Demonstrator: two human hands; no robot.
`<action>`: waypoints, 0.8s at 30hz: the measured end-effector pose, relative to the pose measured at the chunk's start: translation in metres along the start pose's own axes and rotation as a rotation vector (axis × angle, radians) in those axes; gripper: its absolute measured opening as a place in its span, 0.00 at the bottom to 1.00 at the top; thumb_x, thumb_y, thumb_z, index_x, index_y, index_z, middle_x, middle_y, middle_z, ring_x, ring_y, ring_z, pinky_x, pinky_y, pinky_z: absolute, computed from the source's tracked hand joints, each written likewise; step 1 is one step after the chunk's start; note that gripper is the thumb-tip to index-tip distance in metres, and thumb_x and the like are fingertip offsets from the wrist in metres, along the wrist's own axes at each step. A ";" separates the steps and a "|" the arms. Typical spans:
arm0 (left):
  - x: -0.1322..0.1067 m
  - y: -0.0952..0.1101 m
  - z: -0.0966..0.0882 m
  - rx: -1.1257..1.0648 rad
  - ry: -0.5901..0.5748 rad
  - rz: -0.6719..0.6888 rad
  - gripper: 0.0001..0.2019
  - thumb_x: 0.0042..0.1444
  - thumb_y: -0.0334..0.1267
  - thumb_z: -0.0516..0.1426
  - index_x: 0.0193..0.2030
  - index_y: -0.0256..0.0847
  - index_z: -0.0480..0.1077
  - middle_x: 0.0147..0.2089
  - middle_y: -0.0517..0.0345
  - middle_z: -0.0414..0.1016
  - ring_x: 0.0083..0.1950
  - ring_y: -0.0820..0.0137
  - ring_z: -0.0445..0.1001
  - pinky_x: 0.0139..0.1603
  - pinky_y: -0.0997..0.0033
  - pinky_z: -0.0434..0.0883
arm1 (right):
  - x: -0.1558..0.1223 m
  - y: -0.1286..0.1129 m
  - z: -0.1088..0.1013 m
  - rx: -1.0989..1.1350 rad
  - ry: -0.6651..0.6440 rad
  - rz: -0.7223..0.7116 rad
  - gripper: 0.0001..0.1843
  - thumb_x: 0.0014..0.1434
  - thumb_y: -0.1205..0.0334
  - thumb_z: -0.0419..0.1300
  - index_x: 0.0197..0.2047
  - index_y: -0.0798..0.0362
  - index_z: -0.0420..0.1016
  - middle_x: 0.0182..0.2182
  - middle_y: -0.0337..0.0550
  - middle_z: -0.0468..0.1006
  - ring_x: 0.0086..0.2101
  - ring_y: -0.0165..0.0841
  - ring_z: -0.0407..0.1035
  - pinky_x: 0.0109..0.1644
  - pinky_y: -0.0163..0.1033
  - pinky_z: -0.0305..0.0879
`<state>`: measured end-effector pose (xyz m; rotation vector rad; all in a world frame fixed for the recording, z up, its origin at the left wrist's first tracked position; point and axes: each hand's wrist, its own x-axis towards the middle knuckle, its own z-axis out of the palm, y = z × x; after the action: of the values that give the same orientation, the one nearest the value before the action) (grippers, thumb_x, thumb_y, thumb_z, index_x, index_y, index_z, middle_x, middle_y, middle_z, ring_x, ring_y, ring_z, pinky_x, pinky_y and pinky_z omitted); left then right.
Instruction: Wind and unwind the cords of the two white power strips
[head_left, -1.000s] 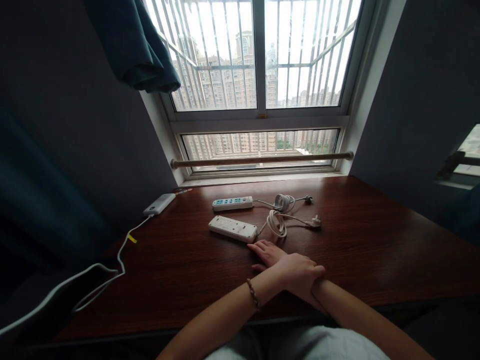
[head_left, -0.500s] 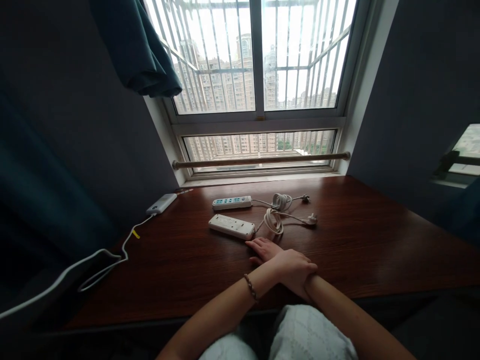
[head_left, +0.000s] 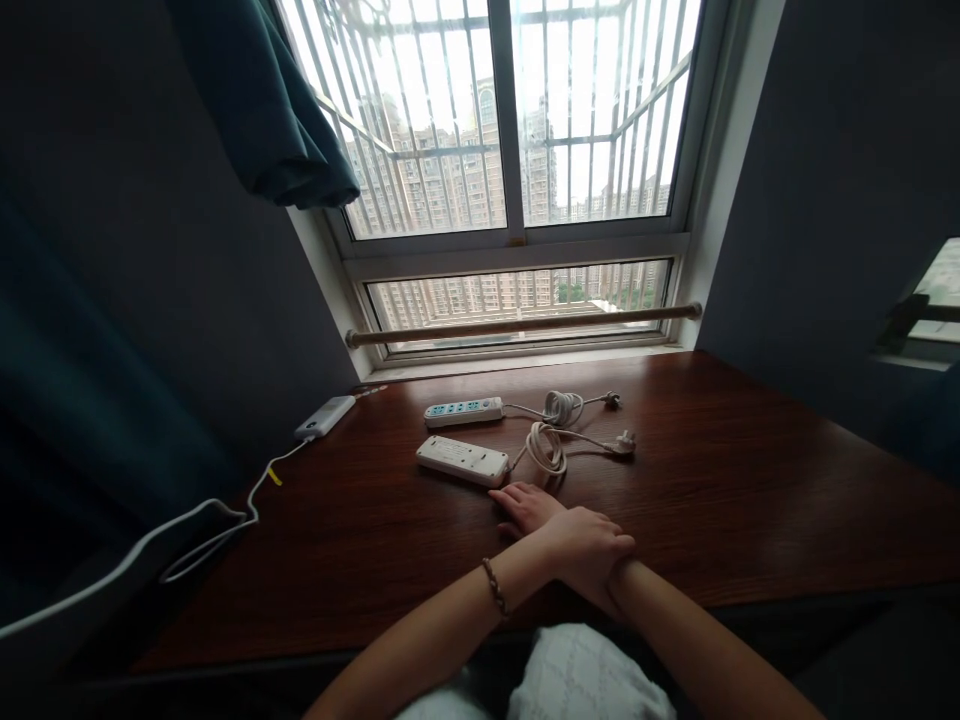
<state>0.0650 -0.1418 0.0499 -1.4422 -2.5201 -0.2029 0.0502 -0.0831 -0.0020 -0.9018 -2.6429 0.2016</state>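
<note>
My left hand, with a braided bracelet on its wrist, lies across my right wrist, its fingers closed around it. Under it, my right hand rests flat on the table, fingers stretched to the left and nothing in them. Just beyond those fingertips is a white power strip with its underside up; its coiled cord ends in a plug. Behind it, a second power strip lies with its blue-green sockets upward. Its grey cord is bundled, with a dark plug.
At the table's left edge lies a white device with a white cable trailing off to the left. A wooden rail crosses the barred window behind the table. A blue curtain hangs at the upper left.
The camera view has tilted slightly. Both hands keep the same pose, and the two power strips have not moved on the table.
</note>
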 end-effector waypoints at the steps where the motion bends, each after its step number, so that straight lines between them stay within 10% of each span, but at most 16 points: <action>1: 0.000 0.000 0.000 0.001 -0.005 0.000 0.23 0.58 0.34 0.47 0.62 0.49 0.59 0.61 0.49 0.64 0.64 0.53 0.56 0.49 0.58 0.70 | 0.000 0.000 0.000 0.003 0.000 0.000 0.32 0.56 0.55 0.59 0.60 0.59 0.58 0.51 0.54 0.68 0.50 0.43 0.61 0.54 0.47 0.60; 24: -0.006 -0.005 -0.018 -0.032 -0.010 0.025 0.24 0.59 0.24 0.41 0.58 0.43 0.64 0.55 0.45 0.69 0.58 0.55 0.66 0.51 0.55 0.68 | -0.004 -0.010 -0.013 -0.003 -0.042 0.051 0.27 0.58 0.61 0.55 0.60 0.58 0.59 0.52 0.50 0.69 0.52 0.38 0.61 0.56 0.42 0.57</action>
<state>0.0660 -0.1533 0.0652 -1.4888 -2.5164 -0.2338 0.0522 -0.0928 0.0118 -0.9774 -2.6608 0.2316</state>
